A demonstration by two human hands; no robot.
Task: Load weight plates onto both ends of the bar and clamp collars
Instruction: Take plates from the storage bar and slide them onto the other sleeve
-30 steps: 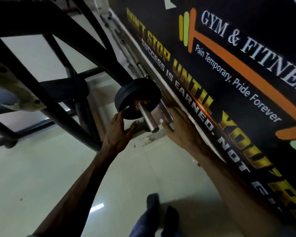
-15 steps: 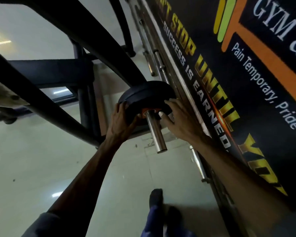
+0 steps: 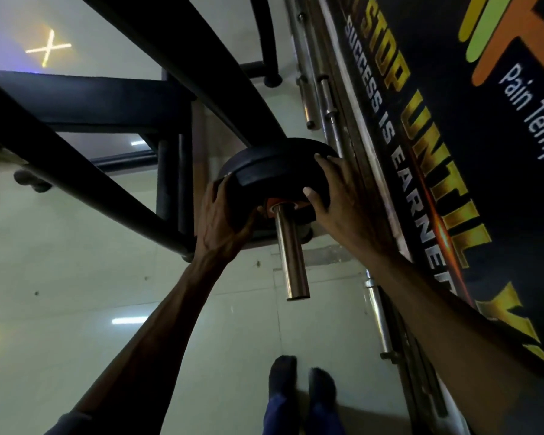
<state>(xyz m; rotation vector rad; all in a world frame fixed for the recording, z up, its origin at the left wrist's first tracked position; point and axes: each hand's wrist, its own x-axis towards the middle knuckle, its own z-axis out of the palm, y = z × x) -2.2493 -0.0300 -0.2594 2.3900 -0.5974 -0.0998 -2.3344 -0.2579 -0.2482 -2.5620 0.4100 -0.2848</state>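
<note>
A: Starting on the left, what is the left hand doing?

B: It cups the lower left edge of the black plate, fingers wrapped over the rim and the thumb under the face. The plate already sits on the steel bar, well in from the tip, with a long bare stretch of sleeve sticking out toward the camera.

A: And on the other side?

B: The right hand grips the right edge of the same plate, fingertips over the top and the thumb pressed on the face beside the orange hub.

A: How should the push go?

B: I'd press evenly with both hands, straight along the bar, so the plate does not cock and bind. It should go on until it seats firmly. The wall banner is close by the right hand, so knuckles need care.

A: Counts?

B: Two hands and one bar end in view. The rim shows a seam, so it may be two plates; I cannot tell. No collar shows on the sleeve. Spare bars lean along the wall, at least two. Two feet stand on the floor below.
</note>
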